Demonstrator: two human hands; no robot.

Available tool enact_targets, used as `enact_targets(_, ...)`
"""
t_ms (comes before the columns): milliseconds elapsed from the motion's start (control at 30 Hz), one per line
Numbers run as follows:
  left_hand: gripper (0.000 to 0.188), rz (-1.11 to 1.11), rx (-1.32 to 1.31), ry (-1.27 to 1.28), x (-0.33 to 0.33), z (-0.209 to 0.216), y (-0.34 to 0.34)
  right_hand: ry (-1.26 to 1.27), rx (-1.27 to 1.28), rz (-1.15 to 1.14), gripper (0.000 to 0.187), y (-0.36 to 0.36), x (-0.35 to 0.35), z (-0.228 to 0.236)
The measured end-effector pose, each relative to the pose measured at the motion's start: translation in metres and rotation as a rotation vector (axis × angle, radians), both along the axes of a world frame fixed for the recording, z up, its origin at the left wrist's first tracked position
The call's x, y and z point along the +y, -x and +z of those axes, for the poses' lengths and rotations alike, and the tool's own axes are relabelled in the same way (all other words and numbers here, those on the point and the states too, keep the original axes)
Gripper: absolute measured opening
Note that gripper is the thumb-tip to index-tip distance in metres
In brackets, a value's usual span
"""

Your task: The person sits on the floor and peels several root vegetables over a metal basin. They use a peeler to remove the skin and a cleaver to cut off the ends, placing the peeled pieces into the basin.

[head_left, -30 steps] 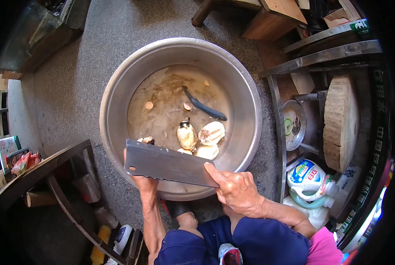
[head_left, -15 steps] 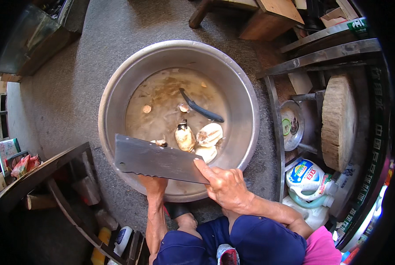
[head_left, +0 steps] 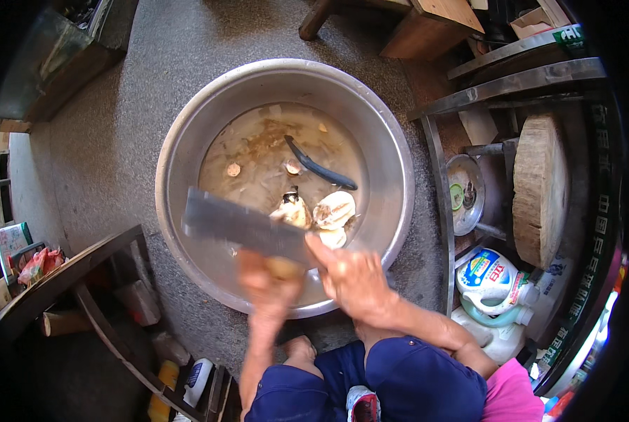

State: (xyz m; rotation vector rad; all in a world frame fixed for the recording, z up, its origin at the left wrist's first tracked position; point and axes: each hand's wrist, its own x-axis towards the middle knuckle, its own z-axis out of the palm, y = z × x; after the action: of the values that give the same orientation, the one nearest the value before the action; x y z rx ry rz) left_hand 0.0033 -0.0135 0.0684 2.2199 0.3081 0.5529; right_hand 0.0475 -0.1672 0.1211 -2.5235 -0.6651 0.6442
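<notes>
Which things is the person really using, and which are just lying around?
In use:
right hand gripping the cleaver
left hand holding a small yellowish piece
metal basin of murky water

Lying about:
round wooden chopping block
detergent jug

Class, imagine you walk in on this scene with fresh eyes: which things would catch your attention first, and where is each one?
First comes the big metal basin on the grey floor in the middle, holding murky water and pale peeled pieces. Across its near rim the right hand holds a broad cleaver, while the blurred left hand grips a small pale lump just under the blade. At the right, a thick round wooden chopping block stands on edge in a metal rack.
</notes>
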Motion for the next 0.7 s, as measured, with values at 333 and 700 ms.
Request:
enact_targets(333, 0.059, 0.154, 0.183, 0.746, 0.031, -0.010, 0.009, -0.283, 0.055, -0.297, 0.048, -0.019, -0.018, -0.016)
enact_targets(700, 0.082, -0.010, 0.128, 1.305, 0.041, -0.014, 0.015, -0.501, 0.771, -0.455, 0.023, -0.036, -0.016, 0.042)
